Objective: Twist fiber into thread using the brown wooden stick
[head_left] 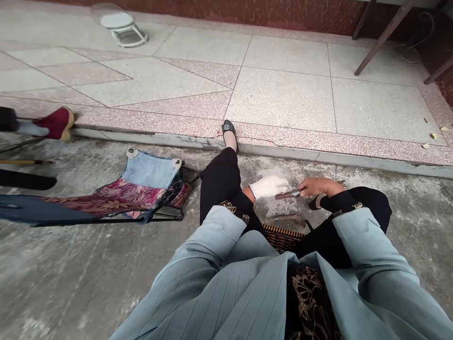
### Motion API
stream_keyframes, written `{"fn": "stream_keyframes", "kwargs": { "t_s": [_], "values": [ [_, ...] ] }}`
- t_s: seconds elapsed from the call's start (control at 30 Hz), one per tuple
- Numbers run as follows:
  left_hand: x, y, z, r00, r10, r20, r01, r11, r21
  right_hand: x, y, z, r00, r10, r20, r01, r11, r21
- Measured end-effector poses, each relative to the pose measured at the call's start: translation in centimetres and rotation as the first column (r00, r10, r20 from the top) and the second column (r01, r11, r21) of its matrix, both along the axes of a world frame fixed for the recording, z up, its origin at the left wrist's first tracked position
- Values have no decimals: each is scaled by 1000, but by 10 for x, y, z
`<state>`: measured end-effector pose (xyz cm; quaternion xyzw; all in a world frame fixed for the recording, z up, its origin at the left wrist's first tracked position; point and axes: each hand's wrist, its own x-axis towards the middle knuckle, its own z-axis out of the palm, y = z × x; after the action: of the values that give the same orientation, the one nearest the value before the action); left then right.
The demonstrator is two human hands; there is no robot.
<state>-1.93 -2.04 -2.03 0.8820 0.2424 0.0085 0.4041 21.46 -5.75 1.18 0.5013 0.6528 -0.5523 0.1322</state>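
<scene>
1 camera, worn on the head, looks forward and steeply down; the jacket (198, 276) is nearest; the left hand (268, 187) and right hand (318, 186) sit mid-view; tiles (283, 97) lie farther ahead.

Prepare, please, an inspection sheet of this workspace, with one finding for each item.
Surface: stained concrete ground, beside a tiled step.
Work things: stick-like tool with grey wrapping; curved stick nearby.
Clutter: patterned fabric chair at left; white stool on the step, blurred.
Hands: right hand, bare, grips the tool; left hand, white-gloved, by its left end, contact unclear.
Cables: apparently a thin cord near dark wooden legs, upper right.
Surroundings: another person's red shoe at left.
</scene>
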Motion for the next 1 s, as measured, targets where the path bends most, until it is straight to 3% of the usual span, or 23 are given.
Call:
{"fn": "stream_keyframes", "kwargs": {
  "t_s": [0.07,0.13,0.2,0.3,0.47,0.63,0.73,0.8,0.87,0.93,1.0],
  "values": [
    [-3,3,2,997,-26,69,37,986,-163,2,-3,6,974,42,-221,-89,974,-208],
    [-4,7,4,990,39,132,3,953,-303,7,-4,14,920,-37,-389,-74,961,-267],
    [-4,9,5,969,171,178,-81,902,-424,13,-2,22,846,-197,-496,125,977,-175],
    [-3,10,9,928,314,202,-157,819,-552,22,3,28,723,-382,-575,439,897,-44],
    [-1,7,15,919,361,158,-217,798,-562,26,10,18,694,-512,-506,596,803,5],
    [1,5,14,948,283,146,-185,862,-471,22,13,9,714,-584,-387,662,743,101],
    [3,5,11,969,204,139,-143,922,-360,15,16,6,814,-548,-194,581,758,296],
    [4,4,9,981,167,97,-137,957,-257,10,17,4,882,-471,-18,429,787,444],
    [5,2,8,990,134,30,-127,975,-183,4,16,2,923,-360,135,258,840,477],
    [5,0,7,997,79,1,-78,984,-158,0,12,0,959,-197,202,126,940,316],
    [5,-2,8,999,26,32,-20,985,-169,-2,7,1,990,-18,141,11,999,50]
  ]
}}
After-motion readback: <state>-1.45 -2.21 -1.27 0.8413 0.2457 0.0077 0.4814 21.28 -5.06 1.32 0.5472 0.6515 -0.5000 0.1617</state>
